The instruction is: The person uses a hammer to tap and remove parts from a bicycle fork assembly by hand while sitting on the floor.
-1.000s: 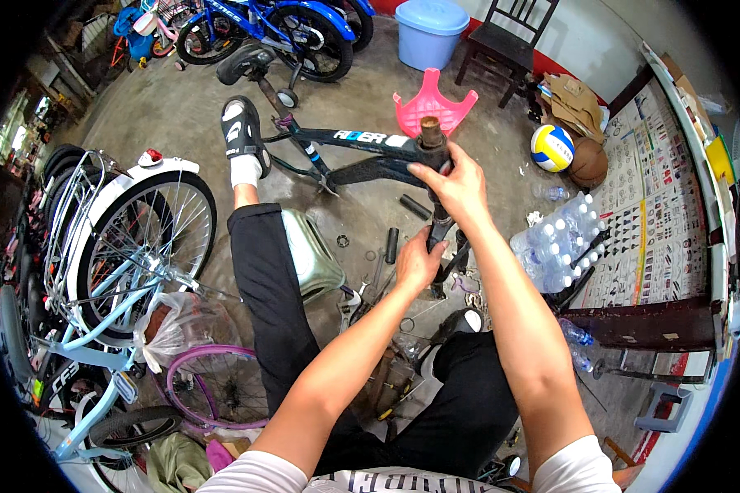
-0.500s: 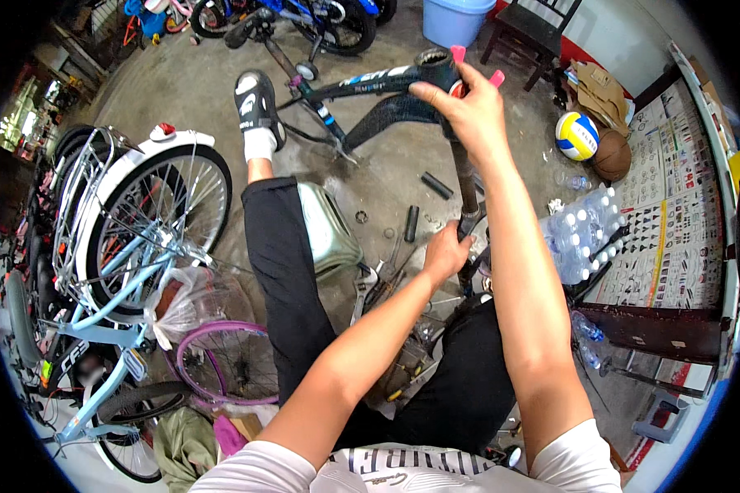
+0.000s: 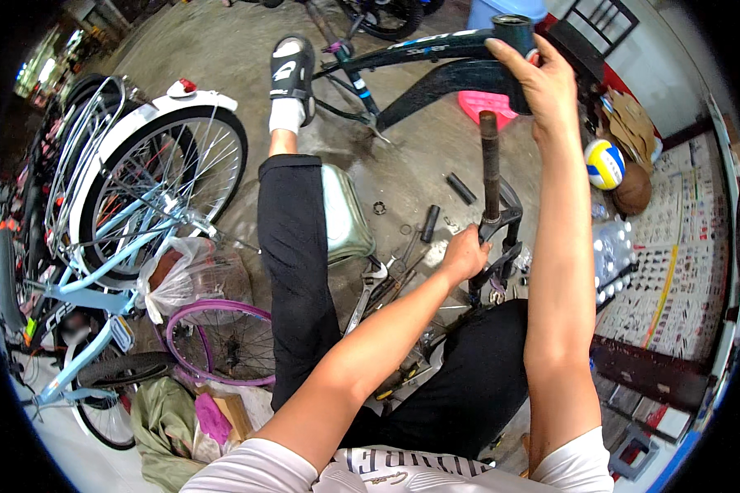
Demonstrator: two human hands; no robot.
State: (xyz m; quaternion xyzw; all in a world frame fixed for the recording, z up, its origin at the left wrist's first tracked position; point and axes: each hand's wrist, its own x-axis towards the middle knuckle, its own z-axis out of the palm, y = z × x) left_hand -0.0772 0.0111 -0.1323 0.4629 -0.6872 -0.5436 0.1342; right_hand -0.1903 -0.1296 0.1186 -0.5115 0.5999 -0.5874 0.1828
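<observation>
My right hand [image 3: 543,86] is closed around the head tube of a black bicycle frame [image 3: 444,90], with the thumb and fingers on opposite sides. My left hand [image 3: 466,253] grips a dark bicycle fork [image 3: 510,218] near its crown. The fork's rusty brown steerer tube points upward, apart from the frame, its top a little below and left of the right hand. My left foot, in a black slide sandal [image 3: 290,78], is beside the frame's rear part. Whether the sandal touches the frame, I cannot tell.
A grey-green metal can [image 3: 347,218] stands beside my left leg. An adjustable wrench [image 3: 366,292] and black grips [image 3: 430,223] lie on the floor. A light-blue bicycle [image 3: 127,275] and purple wheel [image 3: 222,308] are at left; a volleyball [image 3: 605,164] and bottles [image 3: 612,246] at right.
The frame's head tube has moved up and right with my right hand. The steerer tube, earlier reaching up to the head tube, now stands clear of it. My left hand still holds the fork.
</observation>
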